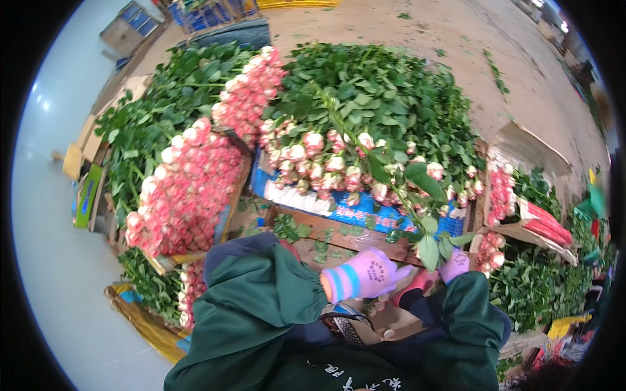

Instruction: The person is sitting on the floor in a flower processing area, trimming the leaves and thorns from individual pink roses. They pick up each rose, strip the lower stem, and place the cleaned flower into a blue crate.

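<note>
My left hand point(370, 274), in a purple knit glove with a blue-striped cuff, is over my lap with its fingers pointing right. Nothing shows in it. To its right, my right hand point(456, 264), gloved alike, is closed at the lower end of a long leafy rose stem point(407, 207). That stem slants up and left, over the loose roses. Broad green leaves point(428, 251) hang beside the right hand and partly cover its fingers. Pink-and-white roses point(336, 163) lie beyond my hands, heads toward me, on a blue-and-white printed sheet point(300, 199).
Stacked pink rose bundles point(186, 189) stand at left, with another tall bundle point(249, 98) behind. More bundled roses point(501, 193) and a paper wrap point(531, 146) are at right. A wooden board point(339, 236) edges the bench before my knees. Leaf litter dots the floor point(365, 25).
</note>
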Motion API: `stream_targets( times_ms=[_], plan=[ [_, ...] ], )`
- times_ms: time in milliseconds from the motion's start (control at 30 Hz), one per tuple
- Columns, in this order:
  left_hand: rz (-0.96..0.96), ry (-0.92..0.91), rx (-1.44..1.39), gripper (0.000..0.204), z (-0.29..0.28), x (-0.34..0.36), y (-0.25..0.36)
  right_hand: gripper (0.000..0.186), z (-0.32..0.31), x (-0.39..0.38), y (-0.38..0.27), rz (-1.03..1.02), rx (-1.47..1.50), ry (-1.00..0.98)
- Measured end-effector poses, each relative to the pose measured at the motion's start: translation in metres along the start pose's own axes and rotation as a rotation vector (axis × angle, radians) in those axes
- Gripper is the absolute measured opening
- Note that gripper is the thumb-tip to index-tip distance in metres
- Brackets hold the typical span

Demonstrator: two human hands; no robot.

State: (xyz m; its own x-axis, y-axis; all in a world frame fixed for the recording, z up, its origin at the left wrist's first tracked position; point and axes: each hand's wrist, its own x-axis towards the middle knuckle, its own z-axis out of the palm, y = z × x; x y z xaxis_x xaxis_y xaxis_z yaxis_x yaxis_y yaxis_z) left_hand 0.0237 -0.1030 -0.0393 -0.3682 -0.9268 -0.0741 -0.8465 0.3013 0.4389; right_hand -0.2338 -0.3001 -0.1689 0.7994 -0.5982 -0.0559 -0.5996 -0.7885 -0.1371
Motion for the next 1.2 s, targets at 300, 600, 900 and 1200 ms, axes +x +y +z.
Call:
stream_targets(
  times_ms=[300, 600, 900, 1200],
  plan=[
    [-0.003, 0.064, -0.005, 0.036, 0.009, -0.015, 0.0, 0.028, 0.02, 0.006, -0.011, -0.004, -0.146, -0.323],
    [-0.001, 0.039, -0.028, 0.048, 0.021, -0.022, -0.004, 0.022, 0.081, 0.019, -0.063, -0.02, -0.253, -0.63],
    [-0.029, 0.098, -0.034, 0.03, 0.019, -0.024, -0.007, 0.021, 0.101, 0.02, -0.093, 0.01, -0.136, -0.704],
    [-0.049, -0.081, 0.039, 0.047, 0.012, -0.016, -0.005, 0.02, 0.116, 0.049, -0.113, 0.159, 0.009, -0.749]
  ],
)
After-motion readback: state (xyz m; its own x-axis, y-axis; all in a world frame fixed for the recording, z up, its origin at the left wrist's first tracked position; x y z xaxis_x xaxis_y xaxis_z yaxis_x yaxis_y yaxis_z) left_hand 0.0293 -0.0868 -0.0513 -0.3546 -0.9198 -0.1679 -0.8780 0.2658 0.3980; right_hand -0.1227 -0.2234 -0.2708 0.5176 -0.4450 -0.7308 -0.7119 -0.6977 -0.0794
